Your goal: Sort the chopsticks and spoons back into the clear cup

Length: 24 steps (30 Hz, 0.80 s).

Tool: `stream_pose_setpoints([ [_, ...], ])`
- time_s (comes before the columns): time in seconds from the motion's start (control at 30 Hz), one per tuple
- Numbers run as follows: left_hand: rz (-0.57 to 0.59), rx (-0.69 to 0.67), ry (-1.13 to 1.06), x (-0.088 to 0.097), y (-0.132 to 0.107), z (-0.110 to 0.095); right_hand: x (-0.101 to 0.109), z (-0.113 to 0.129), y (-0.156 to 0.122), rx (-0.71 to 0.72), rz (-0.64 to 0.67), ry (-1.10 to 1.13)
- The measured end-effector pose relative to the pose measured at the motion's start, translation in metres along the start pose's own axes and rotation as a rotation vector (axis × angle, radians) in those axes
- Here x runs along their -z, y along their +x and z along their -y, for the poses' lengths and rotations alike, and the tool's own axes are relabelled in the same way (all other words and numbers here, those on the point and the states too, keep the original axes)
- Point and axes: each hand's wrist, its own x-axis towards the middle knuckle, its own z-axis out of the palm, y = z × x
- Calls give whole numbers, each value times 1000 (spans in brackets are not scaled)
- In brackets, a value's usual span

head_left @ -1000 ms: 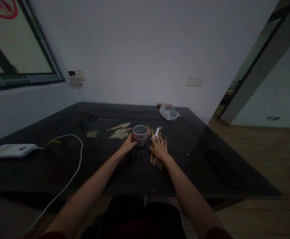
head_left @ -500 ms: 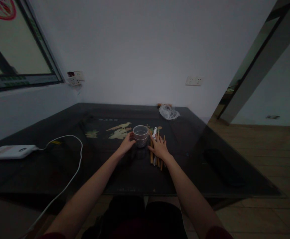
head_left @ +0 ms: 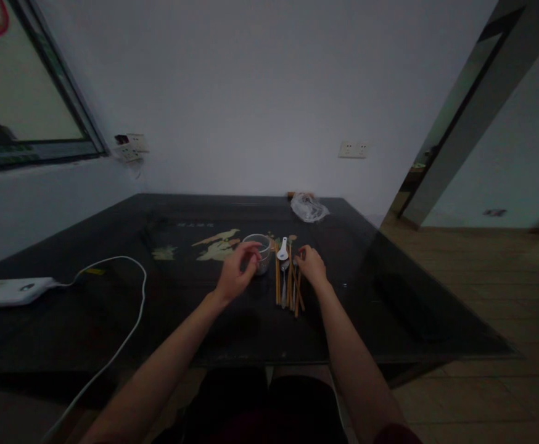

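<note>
A clear cup (head_left: 264, 266) stands on the dark table, partly covered by my left hand (head_left: 236, 271). That hand is raised in front of the cup, thumb and fingers curved apart, holding nothing. To the cup's right lies a loose row of several wooden chopsticks (head_left: 277, 283) and metal spoons, one spoon (head_left: 283, 293) showing plainly among them. A white spoon (head_left: 283, 248) rests at their far end, its bowl toward me. My right hand (head_left: 312, 266) is at the row's right side, fingers bent and thumb apart from the forefinger, close to the upper ends of the utensils.
A crumpled clear plastic bag (head_left: 309, 208) lies at the table's far edge beside a brown cylindrical thing. On the left, a white device (head_left: 13, 291) has a white cable (head_left: 144, 290) running off the front edge. A dark flat object (head_left: 408, 305) lies on the right.
My left hand has left the cup's side and come up in front of it. My right hand has drawn off the utensils to their right side, uncovering the spoons. The view has shifted slightly.
</note>
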Motion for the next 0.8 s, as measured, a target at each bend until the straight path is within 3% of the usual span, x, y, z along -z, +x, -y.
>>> stream_pose_setpoints([
  [0.1, 472, 115, 182, -20, 2, -20, 0, -6, 2, -49, 90, 20],
  [0.2, 663, 224, 444, -43, 1, -23, 0, -7, 1, -53, 139, 38],
  [0.4, 693, 368, 738, -61, -10, -8, 5, 7, -6, -4, 110, 50],
  [0.63, 730, 404, 782, -59, -17, -1, 0, 39, -28, 191, 76, -180],
  [0.8, 728, 404, 765, -61, -19, -2, -5, 47, -38, 233, 111, -296],
])
